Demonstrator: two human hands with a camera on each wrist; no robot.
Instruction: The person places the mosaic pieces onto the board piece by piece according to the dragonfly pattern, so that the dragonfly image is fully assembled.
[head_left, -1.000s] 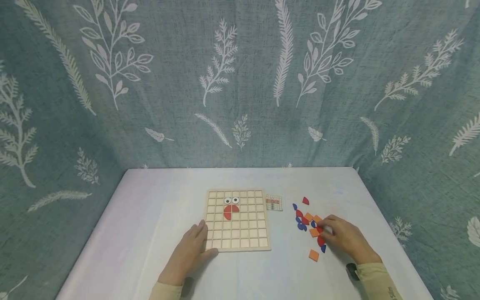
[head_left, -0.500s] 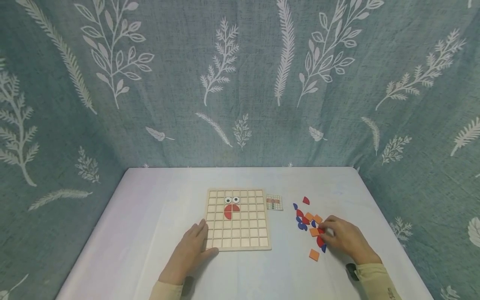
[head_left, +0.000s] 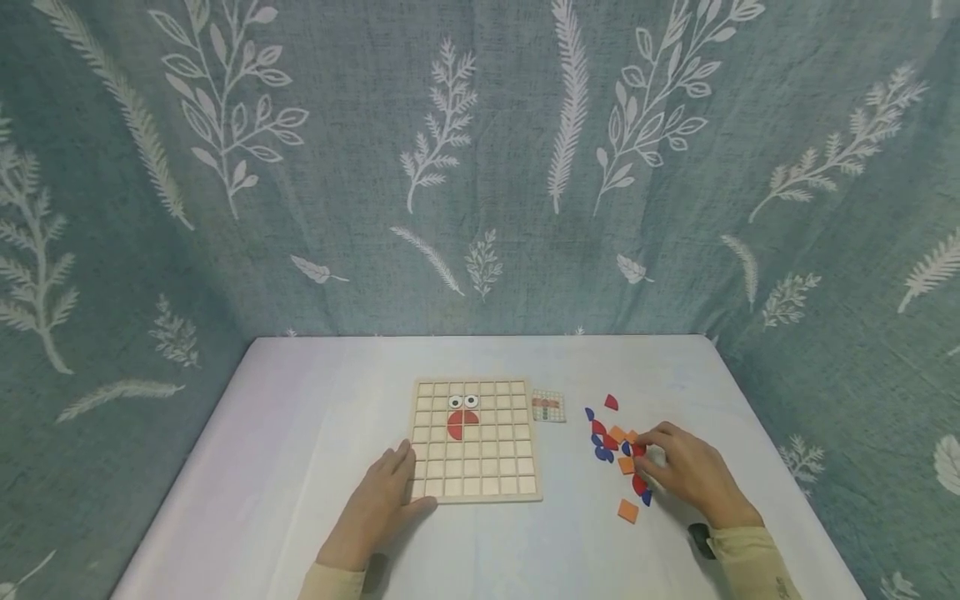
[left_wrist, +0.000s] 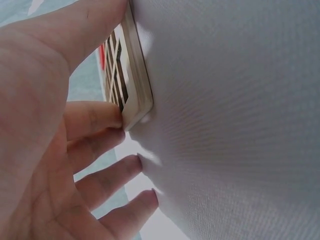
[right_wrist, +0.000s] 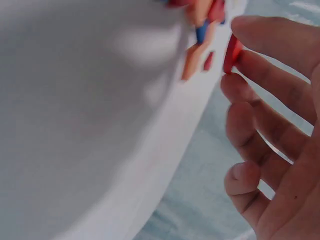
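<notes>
A square wooden grid board [head_left: 487,467] lies mid-table, bearing two eye discs [head_left: 463,402] and several red quarter-circle pieces [head_left: 455,423]. My left hand [head_left: 378,500] rests at its near left corner, fingers along the left edge and thumb by the front edge. In the left wrist view, fingertips touch the board's corner [left_wrist: 137,107]. On the right, my right hand [head_left: 693,475] pinches a red piece [right_wrist: 231,52] between thumb and index finger, over the loose pieces. The other fingers are bent and hold nothing. Part of the red piece is hidden by the fingers.
Loose red, blue and orange pieces [head_left: 602,453] lie scattered left of the right hand. An orange square [head_left: 627,511] sits nearer the front. Beside the board is a small pattern card [head_left: 548,406]. Patterned cloth [head_left: 480,167] hangs behind and at both sides of the white table.
My right hand has risen slightly from the pile, with the red piece between its fingertips. The left hand and the board have stayed put.
</notes>
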